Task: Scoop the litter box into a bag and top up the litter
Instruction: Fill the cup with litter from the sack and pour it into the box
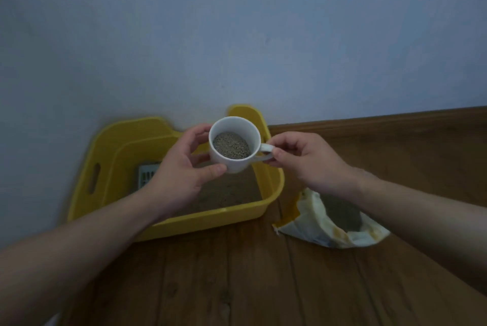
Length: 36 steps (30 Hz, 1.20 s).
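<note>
A white mug [234,164] partly filled with grey litter is held above the yellow litter box [210,216]. My left hand [181,167] cups the mug's left side and bottom. My right hand [305,159] pinches its handle. The box stands on the floor against the wall and holds brownish litter [229,191]. A grey slotted scoop [147,174] lies inside at the left, partly hidden by my left wrist. An open white and yellow litter bag [316,222] lies on the floor right of the box, under my right forearm, with grey litter showing inside.
A pale blue wall [237,35] rises directly behind the box. A wooden skirting board [382,121] runs along the right. Wooden floor planks [237,273] stretch in front of the box and bag.
</note>
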Available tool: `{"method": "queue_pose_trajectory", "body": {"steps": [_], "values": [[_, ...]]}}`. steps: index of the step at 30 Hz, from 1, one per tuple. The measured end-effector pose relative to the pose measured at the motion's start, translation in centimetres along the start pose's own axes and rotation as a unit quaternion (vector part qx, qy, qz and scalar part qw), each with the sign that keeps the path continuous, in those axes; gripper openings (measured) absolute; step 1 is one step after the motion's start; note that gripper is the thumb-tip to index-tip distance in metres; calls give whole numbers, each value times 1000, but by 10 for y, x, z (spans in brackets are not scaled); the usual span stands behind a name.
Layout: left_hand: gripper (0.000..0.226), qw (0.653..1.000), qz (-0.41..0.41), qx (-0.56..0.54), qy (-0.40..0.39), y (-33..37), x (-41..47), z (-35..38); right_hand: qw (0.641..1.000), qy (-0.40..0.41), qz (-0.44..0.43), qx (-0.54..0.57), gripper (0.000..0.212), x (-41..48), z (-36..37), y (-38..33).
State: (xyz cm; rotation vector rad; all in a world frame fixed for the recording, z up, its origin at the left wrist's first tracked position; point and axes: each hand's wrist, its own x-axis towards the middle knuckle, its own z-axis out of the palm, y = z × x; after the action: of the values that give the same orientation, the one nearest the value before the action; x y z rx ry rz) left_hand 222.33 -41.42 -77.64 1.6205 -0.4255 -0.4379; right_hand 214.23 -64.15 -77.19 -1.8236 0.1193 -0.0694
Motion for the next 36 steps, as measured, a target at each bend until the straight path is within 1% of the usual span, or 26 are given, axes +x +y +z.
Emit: {"method": "queue_pose_trajectory", "body": {"steps": [2, 5, 9, 12, 14, 17, 20, 23, 26, 29, 33, 36], "values": [[69, 1000, -12, -4, 24, -1, -1, -23, 1000, 7, 6, 2, 18, 19, 23, -5], [66, 996, -26, -43, 73, -4, -3, -53, 999, 10, 24, 24, 19, 48, 59, -13], [65, 991, -50, -62, 109, -17, -10, -79, 998, -1, 53, 32, 23, 75, 97, -6], [63, 987, -63, -85, 121, -30, -16, -87, 997, -8, 65, 46, 26, 82, 111, 0], [63, 985, -81, -101, 117, -38, -18, -85, 995, 15, 74, 59, 28, 79, 115, 3], [63, 981, -102, -120, 115, -42, -18, -82, 992, 57, 78, 77, 23, 69, 118, 5], [63, 980, -114, -112, 118, -47, -12, -81, 993, 65, 72, 74, 17, 63, 117, 9], [65, 977, -132, -109, 125, -48, -9, -79, 995, 55, 68, 54, 23, 67, 114, 9], [65, 975, -148, -114, 120, -50, -3, -82, 996, 40, 53, 65, 32, 73, 114, 11], [68, 969, -164, -144, 118, -54, 3, -86, 997, 20, 54, 41, 34, 79, 115, 17], [55, 962, -187, -144, 134, -56, 8, -87, 998, -2, 56, 7, 39, 87, 118, 27], [52, 958, -206, -144, 139, -62, 12, -92, 998, -26, 55, -31, 40, 94, 123, 32]]}}
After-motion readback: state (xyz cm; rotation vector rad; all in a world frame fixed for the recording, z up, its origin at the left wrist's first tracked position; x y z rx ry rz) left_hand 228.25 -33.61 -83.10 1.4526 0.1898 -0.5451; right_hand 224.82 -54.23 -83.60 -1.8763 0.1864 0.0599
